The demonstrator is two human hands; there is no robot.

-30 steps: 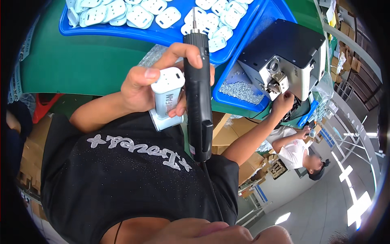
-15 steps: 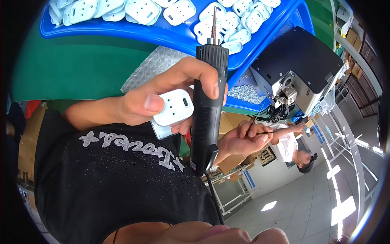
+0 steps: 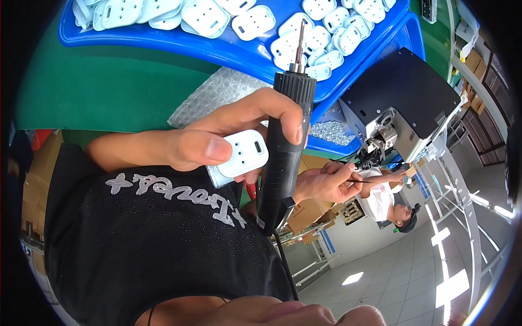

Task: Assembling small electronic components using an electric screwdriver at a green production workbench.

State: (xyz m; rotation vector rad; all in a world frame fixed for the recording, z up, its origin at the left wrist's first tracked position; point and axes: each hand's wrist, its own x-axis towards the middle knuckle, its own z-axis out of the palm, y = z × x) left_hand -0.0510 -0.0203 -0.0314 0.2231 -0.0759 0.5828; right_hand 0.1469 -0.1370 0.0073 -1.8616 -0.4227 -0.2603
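Note:
My left hand is closed around two things at once. Its thumb presses a white plastic cover, rounded, with a slot and several small holes; a pale translucent piece shows beneath. The index finger curls over a black corded electric screwdriver, whose metal bit points up toward the blue tray. Beyond the screwdriver, my right hand pinches a thin dark tool. What kind of tool it is cannot be made out. The screwdriver hides part of my right forearm.
A blue tray holds many white covers. Beside it, small screws lie in another blue bin. A black-topped machine stands at the right, and bubble wrap lies on the green table. Farther off is a co-worker.
My left hand, cover and screwdriver sit slightly farther right and lower, and the trays have shifted right too. The thin tool's angle has changed; its upward-pointing part no longer shows clearly.

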